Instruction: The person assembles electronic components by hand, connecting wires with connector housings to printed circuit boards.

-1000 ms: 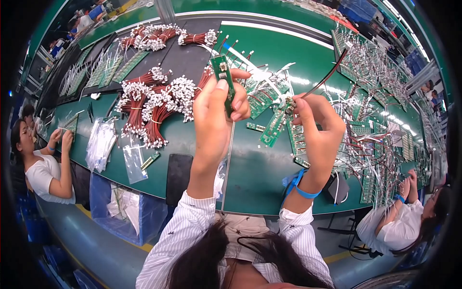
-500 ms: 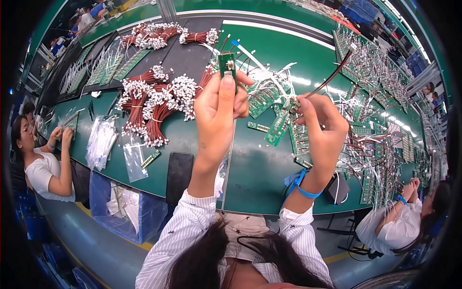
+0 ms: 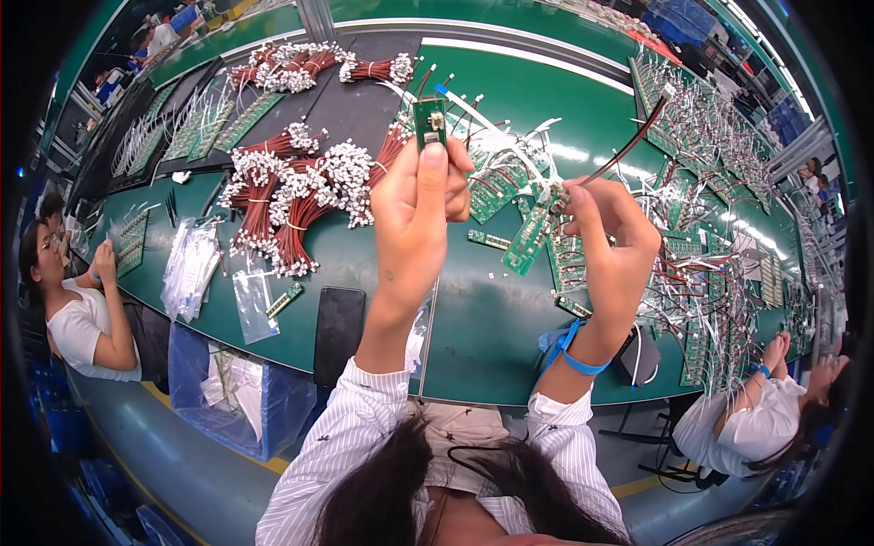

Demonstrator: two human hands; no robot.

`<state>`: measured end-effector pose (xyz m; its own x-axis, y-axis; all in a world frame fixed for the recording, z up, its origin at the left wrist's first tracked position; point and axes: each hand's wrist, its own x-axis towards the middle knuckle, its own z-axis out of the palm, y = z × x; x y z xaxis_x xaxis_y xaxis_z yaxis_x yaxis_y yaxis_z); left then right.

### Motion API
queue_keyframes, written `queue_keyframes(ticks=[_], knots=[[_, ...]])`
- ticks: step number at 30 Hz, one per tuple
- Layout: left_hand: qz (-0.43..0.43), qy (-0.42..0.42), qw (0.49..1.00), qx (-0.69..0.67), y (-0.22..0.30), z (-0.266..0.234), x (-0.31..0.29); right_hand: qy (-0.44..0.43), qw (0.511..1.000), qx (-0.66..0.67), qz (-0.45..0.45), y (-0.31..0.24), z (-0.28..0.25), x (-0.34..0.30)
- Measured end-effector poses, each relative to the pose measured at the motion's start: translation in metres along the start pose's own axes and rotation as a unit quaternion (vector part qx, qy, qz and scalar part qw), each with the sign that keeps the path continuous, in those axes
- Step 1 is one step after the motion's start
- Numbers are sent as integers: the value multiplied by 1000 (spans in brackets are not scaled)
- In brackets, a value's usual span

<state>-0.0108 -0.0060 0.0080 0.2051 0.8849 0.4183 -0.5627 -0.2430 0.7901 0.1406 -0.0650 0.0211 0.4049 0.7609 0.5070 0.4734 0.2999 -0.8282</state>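
My left hand (image 3: pixel 414 196) is closed, pinching a small green circuit board (image 3: pixel 430 116) upright between thumb and fingers. A light-coloured connector and a metallic part show on its face above the thumb. To the right, my right hand (image 3: pixel 612 227) is closed on a dark red and black wire cable (image 3: pixel 628 136). The cable's white plug end rises up and right. Directly at those fingertips is the upper end of a longer green circuit board (image 3: pixel 526 241); whether the fingers also grip it, I cannot tell. A white flat cable (image 3: pixel 482 114) with a blue tip runs toward that spot.
Bundles of red wires with white plugs (image 3: pixel 282 200) lie left. Wired circuit boards (image 3: pixel 710 264) crowd the right. Plastic bags (image 3: pixel 191 268), a black pad (image 3: pixel 339 337) and a blue-lined bin (image 3: pixel 282 409) are nearer. Co-workers sit at left (image 3: pixel 91 328) and right (image 3: pixel 756 419).
My left thumb sits slightly lower, baring more of the small board. The flat cable's blue tip has shifted a little left. My right hand barely moves. Both co-workers have shifted their hands.
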Motion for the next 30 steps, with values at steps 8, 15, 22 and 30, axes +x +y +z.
queue_keyframes(ticks=[8,15,22,30], knots=[[3,-1,999,-37,5,1,0,-3,1000,6,-3,-1,2,-1],[-9,36,998,-43,0,4,0,-26,1000,-3,-10,-1,5,-3],[-6,93,995,-30,-4,4,2,-43,999,-11,-25,-2,6,-3],[-18,104,994,-23,-7,2,4,-97,995,-33,-19,3,6,-2]])
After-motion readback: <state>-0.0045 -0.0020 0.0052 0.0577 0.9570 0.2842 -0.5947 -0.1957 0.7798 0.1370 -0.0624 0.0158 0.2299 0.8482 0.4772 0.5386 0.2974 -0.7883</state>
